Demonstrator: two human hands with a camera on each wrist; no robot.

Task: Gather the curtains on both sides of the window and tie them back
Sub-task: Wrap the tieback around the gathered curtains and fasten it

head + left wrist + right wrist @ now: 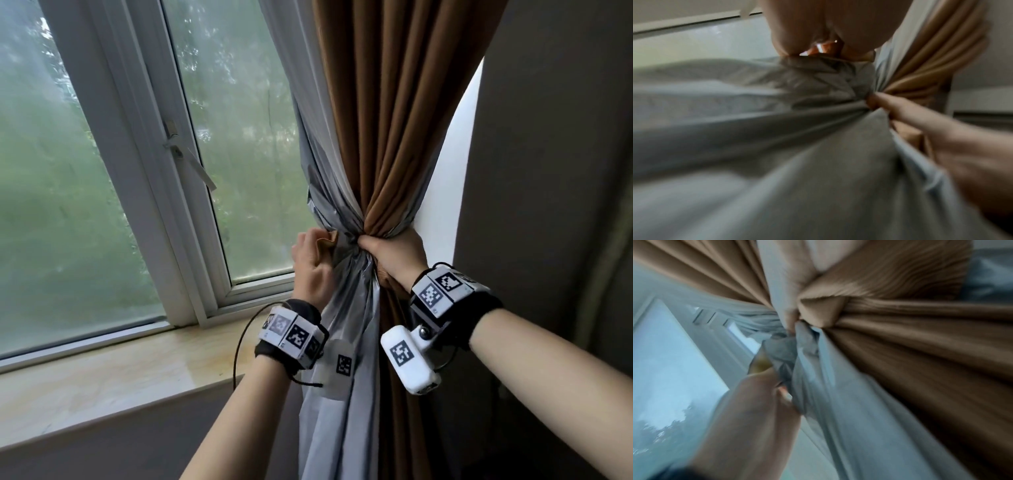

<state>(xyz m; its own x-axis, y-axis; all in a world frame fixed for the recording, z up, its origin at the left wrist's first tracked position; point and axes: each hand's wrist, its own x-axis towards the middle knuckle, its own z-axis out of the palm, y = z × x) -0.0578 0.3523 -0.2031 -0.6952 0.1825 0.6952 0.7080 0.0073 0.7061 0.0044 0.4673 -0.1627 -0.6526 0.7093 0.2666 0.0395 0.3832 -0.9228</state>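
Note:
The right-hand curtain [387, 137] is brown with a grey lining [342, 342] and is bunched into a narrow waist beside the window. My right hand [376, 245] grips that waist from the right, fingers wrapped round the bundle. My left hand [320, 240] is just left of it and pinches a small tan fabric end [330, 241] against the lining. In the left wrist view the lining [777, 121] fills the frame, with the right hand's fingers [920, 123] digging into the folds. The right wrist view, blurred, shows brown folds [920, 345] and my left hand [756, 410].
The white window frame [191, 222] with its handle [174, 150] stands left of the curtain. A pale stone sill [102, 373] runs below. A grey wall [555, 171] closes in directly to the right of the curtain.

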